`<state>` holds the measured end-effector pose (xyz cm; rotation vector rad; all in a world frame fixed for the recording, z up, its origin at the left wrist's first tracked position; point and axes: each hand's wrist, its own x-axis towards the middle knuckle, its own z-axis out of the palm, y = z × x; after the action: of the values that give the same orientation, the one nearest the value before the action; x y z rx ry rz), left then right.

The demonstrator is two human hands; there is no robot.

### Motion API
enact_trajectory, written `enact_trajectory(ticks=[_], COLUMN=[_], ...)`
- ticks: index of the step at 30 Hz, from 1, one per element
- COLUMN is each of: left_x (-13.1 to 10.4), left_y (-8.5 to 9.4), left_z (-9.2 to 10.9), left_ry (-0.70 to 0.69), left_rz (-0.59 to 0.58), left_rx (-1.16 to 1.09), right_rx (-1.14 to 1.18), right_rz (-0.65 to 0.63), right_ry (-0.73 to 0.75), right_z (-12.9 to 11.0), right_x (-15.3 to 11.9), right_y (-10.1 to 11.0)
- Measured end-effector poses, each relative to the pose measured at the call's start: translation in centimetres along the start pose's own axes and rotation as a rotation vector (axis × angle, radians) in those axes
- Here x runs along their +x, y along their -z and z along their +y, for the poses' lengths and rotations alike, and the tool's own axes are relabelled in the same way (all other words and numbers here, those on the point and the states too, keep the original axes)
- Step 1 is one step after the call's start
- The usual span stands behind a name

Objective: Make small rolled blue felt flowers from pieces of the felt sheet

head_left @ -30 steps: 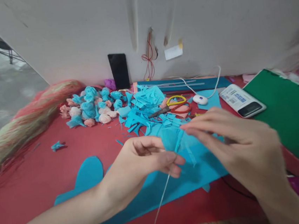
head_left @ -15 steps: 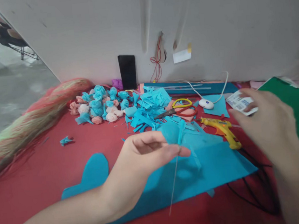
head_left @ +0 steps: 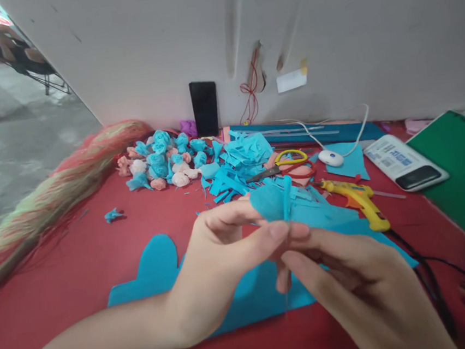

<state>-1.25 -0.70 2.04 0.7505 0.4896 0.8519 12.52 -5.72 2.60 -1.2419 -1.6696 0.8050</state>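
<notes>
A rounded piece of blue crepe paper [head_left: 268,203], with a narrow rolled blue strip upright at its right edge, is pinched between the thumb and fingers of my left hand [head_left: 223,246]. A thin pale stem [head_left: 286,302] hangs below the paper. My right hand [head_left: 349,273] is closed around that stem just under the left thumb, its fingertips meeting the left ones. Beneath both hands lies a large blue crepe paper sheet [head_left: 264,297]. Where the stem joins the paper is hidden by my fingers.
Behind the hands lie cut blue strips [head_left: 247,156], scissors [head_left: 291,163] and paper roses [head_left: 159,162]. To the right are a yellow glue gun [head_left: 360,198] with a black cord, a white device [head_left: 406,162] and a green sheet [head_left: 463,174]. A phone [head_left: 205,108] leans on the wall.
My right hand has come from beside the white device at the right to the stem and closed on it. The left hand still pinches the blue paper. The view has shifted slightly.
</notes>
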Motion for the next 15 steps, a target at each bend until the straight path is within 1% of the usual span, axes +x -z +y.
enact_trajectory(ticks=[4, 6, 8, 12, 15], left_x=[0.0, -0.1, -0.2, -0.3, -0.1], left_y=[0.2, 0.3, 0.3, 0.2, 0.0], left_z=[-0.3, -0.3, -0.2, 0.2, 0.5], left_ry=[-0.034, -0.017, -0.008, -0.006, -0.008], left_rz=[-0.042, -0.049, -0.081, -0.165, -0.201], left_rx=[0.036, 0.061, 0.061, 0.022, 0.007], right_rx=[-0.031, 0.012, 0.07, 0.166, 0.193], right_rz=[0.065, 0.086, 0.096, 0.115, 0.106], right_ry=[-0.007, 0.001, 0.016, -0.023, -0.07], right_z=[0.6, 0.9, 0.9, 0.3, -0.4], right_x=[-0.8, -1.2, -1.3, -0.6, 0.1], right_y=[-0.3, -0.4, -0.5, -0.7, -0.7])
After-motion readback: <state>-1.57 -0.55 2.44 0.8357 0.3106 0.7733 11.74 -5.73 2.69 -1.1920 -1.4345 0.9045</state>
